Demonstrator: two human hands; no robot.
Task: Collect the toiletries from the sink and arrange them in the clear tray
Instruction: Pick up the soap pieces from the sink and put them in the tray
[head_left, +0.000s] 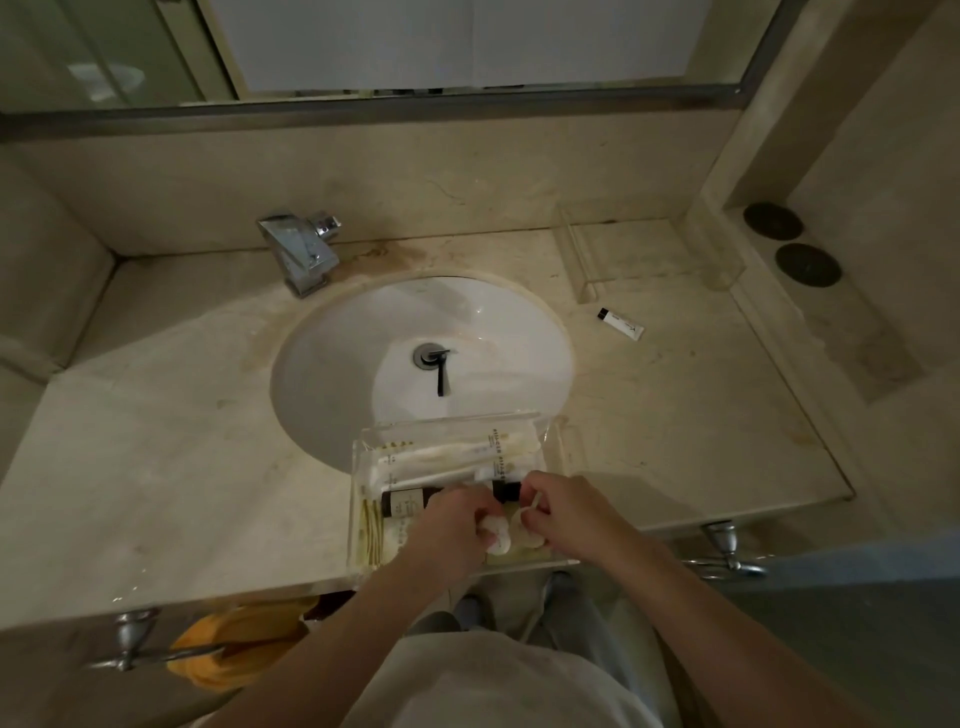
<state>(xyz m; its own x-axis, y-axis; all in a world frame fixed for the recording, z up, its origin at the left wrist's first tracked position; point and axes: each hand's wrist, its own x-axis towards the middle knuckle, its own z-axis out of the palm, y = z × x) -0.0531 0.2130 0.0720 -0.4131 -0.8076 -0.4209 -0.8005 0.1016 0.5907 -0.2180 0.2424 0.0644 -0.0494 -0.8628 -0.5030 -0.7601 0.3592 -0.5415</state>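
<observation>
Clear tray at counter's near edge, partly over basin rim, packed with glossy white sachets and dark bottle. Left hand curled round soft white pad above tray; right hand pinches second white pad. Small white tube on veined beige marble counter. Oval white sink, angular chrome faucet, mirror behind.

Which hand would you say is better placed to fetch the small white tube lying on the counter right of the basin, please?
Probably the right hand: the small white tube lies on its side of the counter, beyond the clear tray.
</observation>
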